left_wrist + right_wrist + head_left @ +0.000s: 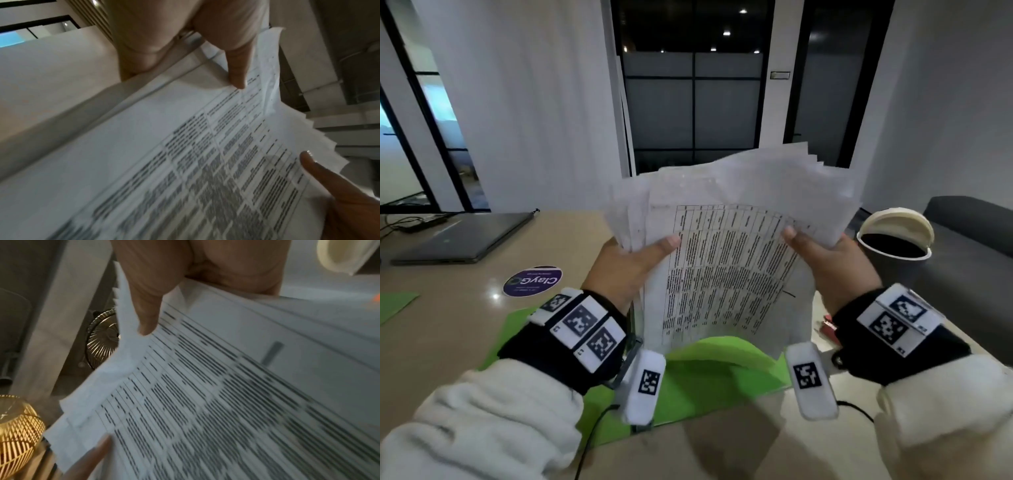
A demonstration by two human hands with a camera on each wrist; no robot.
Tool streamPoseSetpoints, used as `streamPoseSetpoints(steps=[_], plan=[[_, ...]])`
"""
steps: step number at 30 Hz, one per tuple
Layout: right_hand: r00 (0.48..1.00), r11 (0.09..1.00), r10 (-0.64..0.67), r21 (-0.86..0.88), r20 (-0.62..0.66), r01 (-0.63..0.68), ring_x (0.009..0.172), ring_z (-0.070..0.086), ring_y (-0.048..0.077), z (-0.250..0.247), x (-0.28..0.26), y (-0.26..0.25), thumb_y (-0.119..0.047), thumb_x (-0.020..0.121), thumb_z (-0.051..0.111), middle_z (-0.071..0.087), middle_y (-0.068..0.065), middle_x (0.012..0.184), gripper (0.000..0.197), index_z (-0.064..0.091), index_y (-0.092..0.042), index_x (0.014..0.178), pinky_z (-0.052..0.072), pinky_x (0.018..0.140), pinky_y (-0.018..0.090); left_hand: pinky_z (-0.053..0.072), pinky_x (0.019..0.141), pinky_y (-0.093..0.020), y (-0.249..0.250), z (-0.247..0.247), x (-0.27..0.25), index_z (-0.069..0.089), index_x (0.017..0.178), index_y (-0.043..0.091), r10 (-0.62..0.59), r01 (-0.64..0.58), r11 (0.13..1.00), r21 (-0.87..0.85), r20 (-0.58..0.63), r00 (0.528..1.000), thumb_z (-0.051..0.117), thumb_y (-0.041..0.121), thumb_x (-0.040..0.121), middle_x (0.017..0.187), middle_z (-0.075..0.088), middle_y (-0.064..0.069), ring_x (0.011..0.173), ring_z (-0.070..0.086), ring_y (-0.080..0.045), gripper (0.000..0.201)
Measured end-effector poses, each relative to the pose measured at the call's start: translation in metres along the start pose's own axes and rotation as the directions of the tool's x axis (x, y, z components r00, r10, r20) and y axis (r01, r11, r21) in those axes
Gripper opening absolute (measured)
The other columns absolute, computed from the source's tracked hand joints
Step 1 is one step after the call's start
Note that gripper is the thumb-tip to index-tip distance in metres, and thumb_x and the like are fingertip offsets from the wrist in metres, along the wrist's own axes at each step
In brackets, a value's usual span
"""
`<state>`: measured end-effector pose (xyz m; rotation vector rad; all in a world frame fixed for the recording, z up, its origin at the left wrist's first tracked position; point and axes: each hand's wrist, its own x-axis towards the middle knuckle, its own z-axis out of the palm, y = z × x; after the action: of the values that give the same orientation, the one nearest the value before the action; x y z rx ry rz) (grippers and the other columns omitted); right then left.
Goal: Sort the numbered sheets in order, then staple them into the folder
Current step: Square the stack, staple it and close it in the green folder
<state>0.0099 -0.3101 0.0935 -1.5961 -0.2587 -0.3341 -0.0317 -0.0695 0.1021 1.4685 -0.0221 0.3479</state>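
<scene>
laptop [462, 236]: closed, dark grey, lies at the far left of the desk [448, 329], a cable running off its back edge.
round sticker [532, 281]: purple, printed "clayg", flat on the desk in front of the laptop.
green sheet [395, 305]: only a corner shows at the left edge of the desk.
left hand [630, 270]: fingers clamped on the left edge of the stack, thumb on the front page and the other fingers behind the paper; a black wrist strap with square markers sits above a white fleece sleeve.
sheets [729, 260]: a thick stack of white pages held upright above the desk between both hands, top edges fanned and uneven; the front page carries a printed table, its text too blurred to read, and no page number can be made out.
folder [705, 373]: bright green, lies open on the desk straight under the stack, one flap curling up just below the bottom edge of the paper.
right hand [835, 263]: fingers clamped on the right edge of the stack, thumb pressed on the front page near the top of the table.
red object [830, 325]: small, on the desk just beside the right wrist, mostly hidden.
bin [893, 246]: white, lid tipped back, dark inside, stands to the right beyond the desk edge, next to a dark sofa [976, 233].
</scene>
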Motion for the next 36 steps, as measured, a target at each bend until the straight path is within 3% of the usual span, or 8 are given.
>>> streamPoseSetpoints(steps=[3,8,12,17,20,25,31,36], plan=[[0.995,0.993,-0.018,-0.113,0.101,0.03,0.097,0.067,0.013,-0.004,-0.001,-0.003,-0.082,0.046,0.065,0.072,-0.006,0.099,0.07,0.067,-0.032,0.094,0.05,0.09,0.038,0.054,0.079,-0.035,0.004,0.0,0.001,0.067,0.093,0.019,0.019,-0.019,1.0,0.001,0.08,0.997,0.075,0.028,0.057,0.091,0.074,0.0,0.086,0.071,-0.016,0.038],[0.986,0.99,0.084,-0.121,0.145,-0.066,0.084,0.059,0.0,-0.006,-0.014,-0.002,-0.063,0.06,0.054,0.064,-0.015,0.088,0.059,0.058,-0.027,0.108,0.044,0.078,0.025,0.051,0.088,-0.041,-0.002,0.001,0.004,0.069,0.094,0.019,-0.033,0.033,0.999,0.002,0.137,0.99,0.087,0.028,0.049,0.097,0.073,-0.003,0.093,0.069,-0.02,0.049],[0.983,0.988,0.134,-0.095,0.127,-0.122,0.094,0.065,0.017,-0.003,-0.013,0.001,-0.069,0.048,0.068,0.071,-0.002,0.096,0.077,0.063,-0.022,0.109,0.051,0.084,0.035,0.046,0.097,-0.051,-0.008,0.005,0.003,0.067,0.103,0.009,-0.057,0.061,0.997,-0.037,0.108,0.993,0.082,0.018,0.062,0.105,0.07,-0.014,0.099,0.067,-0.028,0.044],[1.0,0.998,0.009,0.06,0.0,-0.009,0.085,0.071,0.017,-0.007,-0.004,-0.016,-0.044,0.055,0.075,0.075,0.0,0.087,0.038,0.07,-0.022,0.086,0.055,0.081,0.037,0.051,0.091,-0.043,0.014,0.011,-0.002,0.07,0.09,0.015,0.092,-0.093,0.996,0.008,0.031,0.995,0.078,0.023,0.07,0.096,0.073,-0.007,0.091,0.07,-0.022,0.023],[0.999,0.995,-0.045,0.092,0.009,0.044,0.085,0.071,0.012,-0.014,0.005,-0.028,-0.048,0.053,0.078,0.075,-0.001,0.091,0.054,0.068,-0.017,0.096,0.053,0.075,0.029,0.051,0.089,-0.041,0.027,0.008,0.0,0.072,0.087,0.014,0.127,-0.125,0.991,-0.04,0.064,0.99,0.081,0.026,0.063,0.094,0.074,-0.007,0.091,0.07,-0.023,0.028],[0.992,0.996,0.046,0.071,0.118,-0.054,0.104,0.067,0.025,-0.023,0.008,-0.011,-0.074,0.049,0.074,0.069,0.007,0.113,0.094,0.056,-0.018,0.122,0.049,0.094,0.05,0.054,0.087,-0.041,0.01,-0.002,0.006,0.064,0.101,0.011,-0.095,0.092,0.995,0.026,0.282,0.955,0.089,0.036,0.047,0.097,0.073,-0.006,0.093,0.069,-0.023,0.064],[0.954,0.967,0.151,0.161,0.257,-0.197,0.103,0.066,0.03,-0.019,-0.003,0.01,-0.07,0.035,0.081,0.072,0.008,0.107,0.085,0.065,-0.026,0.106,0.045,0.096,0.055,0.033,0.106,-0.056,-0.013,0.005,-0.001,0.069,0.105,0.016,-0.192,0.203,0.979,-0.006,0.29,0.937,0.088,0.048,0.042,0.117,0.066,-0.012,0.116,0.057,-0.031,0.074],[0.966,0.964,0.149,0.187,0.213,-0.19,0.093,0.07,0.026,-0.016,0.0,0.004,-0.032,0.055,0.086,0.075,0.006,0.093,0.045,0.068,-0.018,0.093,0.054,0.083,0.041,0.05,0.091,-0.047,-0.011,0.007,0.006,0.065,0.096,0.015,-0.153,0.157,0.987,-0.029,0.107,0.982,0.08,0.032,0.06,0.093,0.074,-0.007,0.089,0.07,-0.025,0.042]])
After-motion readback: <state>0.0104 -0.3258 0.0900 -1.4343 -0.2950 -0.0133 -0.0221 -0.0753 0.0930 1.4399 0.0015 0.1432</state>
